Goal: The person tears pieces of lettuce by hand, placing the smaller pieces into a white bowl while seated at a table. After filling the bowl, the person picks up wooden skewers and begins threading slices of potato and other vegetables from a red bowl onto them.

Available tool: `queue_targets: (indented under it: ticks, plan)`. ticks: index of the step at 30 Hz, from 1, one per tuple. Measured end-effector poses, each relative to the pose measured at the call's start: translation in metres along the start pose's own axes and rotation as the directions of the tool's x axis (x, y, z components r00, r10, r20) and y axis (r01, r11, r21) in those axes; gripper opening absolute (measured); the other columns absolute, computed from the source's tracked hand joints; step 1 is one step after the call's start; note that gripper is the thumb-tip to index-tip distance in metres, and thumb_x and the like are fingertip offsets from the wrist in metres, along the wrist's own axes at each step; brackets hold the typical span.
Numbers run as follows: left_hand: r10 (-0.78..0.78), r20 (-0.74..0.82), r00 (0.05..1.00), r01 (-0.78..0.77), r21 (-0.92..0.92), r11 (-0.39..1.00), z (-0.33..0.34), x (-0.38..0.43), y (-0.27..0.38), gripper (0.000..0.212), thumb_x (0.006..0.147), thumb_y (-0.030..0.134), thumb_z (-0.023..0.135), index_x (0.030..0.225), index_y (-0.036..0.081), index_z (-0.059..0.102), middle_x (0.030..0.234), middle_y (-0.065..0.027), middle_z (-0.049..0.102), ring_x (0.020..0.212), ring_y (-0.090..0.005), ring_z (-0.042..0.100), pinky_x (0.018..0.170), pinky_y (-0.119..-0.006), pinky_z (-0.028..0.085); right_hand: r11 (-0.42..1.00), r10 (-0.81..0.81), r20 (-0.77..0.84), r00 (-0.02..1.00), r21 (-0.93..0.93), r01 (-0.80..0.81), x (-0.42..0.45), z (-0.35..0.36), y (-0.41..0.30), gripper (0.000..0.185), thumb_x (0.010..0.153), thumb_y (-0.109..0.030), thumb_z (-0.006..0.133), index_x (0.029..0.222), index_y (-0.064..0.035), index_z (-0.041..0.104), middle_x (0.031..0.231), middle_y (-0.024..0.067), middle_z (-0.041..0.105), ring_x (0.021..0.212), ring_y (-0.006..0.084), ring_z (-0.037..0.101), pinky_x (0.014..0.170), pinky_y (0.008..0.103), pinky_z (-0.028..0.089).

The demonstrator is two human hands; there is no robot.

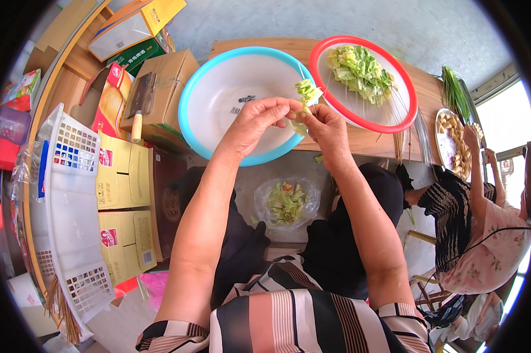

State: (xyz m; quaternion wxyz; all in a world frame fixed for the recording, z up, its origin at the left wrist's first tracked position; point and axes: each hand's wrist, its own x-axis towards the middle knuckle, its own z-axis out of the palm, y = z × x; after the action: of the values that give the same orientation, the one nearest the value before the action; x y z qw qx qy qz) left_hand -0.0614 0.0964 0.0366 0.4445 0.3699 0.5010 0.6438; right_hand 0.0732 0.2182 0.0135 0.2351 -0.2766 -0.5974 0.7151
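Observation:
Over the right rim of a white basin with a blue rim [230,79], both hands meet at a piece of leafy lettuce or cabbage [308,92] folded on a thin skewer. My left hand [265,115] pinches the leaf between thumb and fingers. My right hand [327,125] grips the leaf's lower right side close by, its fingertips nearly touching the left ones. The skewer's thin end sticks up past the leaf. Beside them, a red-rimmed basin [320,46] holds a heap of skewered leaves [362,73] with their sticks pointing towards me.
Loose skewers [420,137] lie on the wooden table [371,143]. A bag of leaf scraps [287,203] is on the floor between my knees. Cartons [124,172] and a white plastic basket [71,212] stand left. At right, a person [490,247] sits by a plate of skewered food [455,141].

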Motion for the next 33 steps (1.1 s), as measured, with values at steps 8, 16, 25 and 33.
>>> queue_targets:
  ticks: [8,16,25,33]
  plan:
    - [-0.109,-0.233,0.966,0.143,0.137,0.98,0.001,0.006,-0.015,0.038,0.087,0.026,0.065,0.117,0.005,0.057,0.103,-0.0027,0.062,0.094,-0.0115,0.057,0.081,-0.028,0.046,0.952,0.075,0.117,0.99,0.286,-0.106,0.007,-0.01,-0.004,0.011,0.085,-0.013,0.066,0.086,-0.005,0.06,0.063,-0.0064,0.049,0.049,0.0029,0.035,0.045,0.0194,0.025]
    - [-0.218,-0.16,0.963,0.19,-0.173,0.967,0.004,0.007,-0.032,0.029,0.083,0.018,0.07,0.106,0.005,0.059,0.095,-0.0034,0.063,0.084,-0.012,0.062,0.071,-0.029,0.053,0.983,0.005,0.099,0.995,0.184,-0.023,0.005,-0.014,-0.01,0.009,0.085,-0.011,0.065,0.09,-0.0069,0.059,0.066,-0.0071,0.049,0.053,0.0015,0.036,0.047,0.0184,0.026]
    - [-0.263,-0.287,0.921,0.244,-0.101,0.964,0.01,0.011,-0.034,0.021,0.085,0.011,0.065,0.102,0.003,0.057,0.091,-0.005,0.062,0.08,-0.0151,0.063,0.063,-0.031,0.057,0.997,-0.003,0.143,0.99,0.079,-0.009,-0.001,-0.011,-0.01,0.013,0.083,-0.011,0.067,0.094,-0.0046,0.064,0.066,-0.0077,0.049,0.056,0.0004,0.037,0.05,0.0187,0.028]
    - [-0.287,-0.196,0.938,0.197,-0.38,0.904,0.007,0.011,-0.03,0.023,0.09,0.015,0.053,0.107,-0.001,0.055,0.103,-0.0122,0.062,0.087,-0.0212,0.065,0.075,-0.035,0.056,0.995,0.085,0.195,0.977,0.031,-0.092,-0.005,-0.006,-0.021,0.022,0.088,-0.025,0.062,0.094,-0.0034,0.064,0.066,-0.0049,0.049,0.054,0.0021,0.035,0.049,0.0195,0.026]
